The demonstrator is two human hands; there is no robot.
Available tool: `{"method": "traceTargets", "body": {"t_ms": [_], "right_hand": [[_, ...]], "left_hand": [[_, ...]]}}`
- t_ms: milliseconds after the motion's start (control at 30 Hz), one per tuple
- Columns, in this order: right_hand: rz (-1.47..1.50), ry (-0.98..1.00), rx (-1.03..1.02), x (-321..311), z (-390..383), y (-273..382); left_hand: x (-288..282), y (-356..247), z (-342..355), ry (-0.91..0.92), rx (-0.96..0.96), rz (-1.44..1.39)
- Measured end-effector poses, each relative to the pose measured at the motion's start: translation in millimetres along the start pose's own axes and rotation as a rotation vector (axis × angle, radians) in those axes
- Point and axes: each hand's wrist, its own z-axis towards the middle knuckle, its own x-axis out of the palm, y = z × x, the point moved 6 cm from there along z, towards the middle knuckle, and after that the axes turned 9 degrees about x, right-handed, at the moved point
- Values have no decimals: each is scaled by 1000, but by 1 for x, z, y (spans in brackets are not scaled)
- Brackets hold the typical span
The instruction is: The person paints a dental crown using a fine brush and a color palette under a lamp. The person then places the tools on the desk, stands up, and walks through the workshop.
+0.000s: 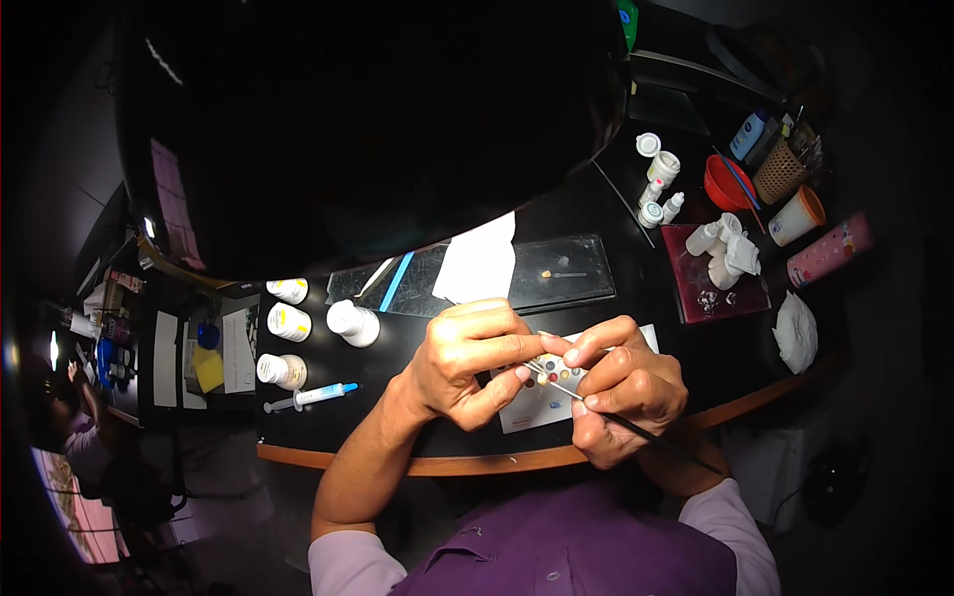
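Observation:
My right hand (pixel 636 387) pinches a fine brush (pixel 651 437). Its black handle slants down to the right, and its metal end points up-left toward my other hand. In my left hand (pixel 477 358), closed at the fingertips, is a thin metal tool (pixel 536 369); its exact kind and whatever it grips are too small to make out. The index fingertips of both hands meet or nearly meet. Beneath them on the black desk lies a white card (pixel 542 415) with several coloured dots, partly covered by my hands.
Left of my hands stand white bottles (pixel 353 323) and a syringe (pixel 326 393). Beyond them, a dark glass slab (pixel 586 268) carries a white paper (pixel 479 256). At right are small jars (pixel 664 167), a red bowl (pixel 728 184), a maroon box (pixel 686 288) and crumpled tissue (pixel 795 333). A large black shape (pixel 378 129) blocks the top.

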Motion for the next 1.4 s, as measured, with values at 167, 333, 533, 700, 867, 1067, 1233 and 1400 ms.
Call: {"method": "traceTargets", "body": {"t_ms": [167, 333, 533, 700, 867, 1067, 1233, 1400], "right_hand": [[5, -7, -1, 1, 0, -1], [6, 0, 10, 0, 0, -1], [7, 11, 16, 0, 0, -1], [-18, -1, 11, 1, 0, -1], [-9, -10, 18, 1, 0, 0], [-17, -4, 10, 1, 1, -1], [13, -1, 13, 0, 0, -1], [15, -25, 31, 0, 0, -3]], "left_hand": [[0, 0, 0, 1, 3, 2], [1, 1, -1, -7, 3, -5], [1, 1, -2, -13, 4, 6], [2, 2, -3, -15, -5, 9], [2, 3, -4, 8, -5, 6], [2, 4, -5, 0, -14, 11], [2, 3, -4, -2, -16, 13], [1, 1, -2, 9, -35, 3]]}}
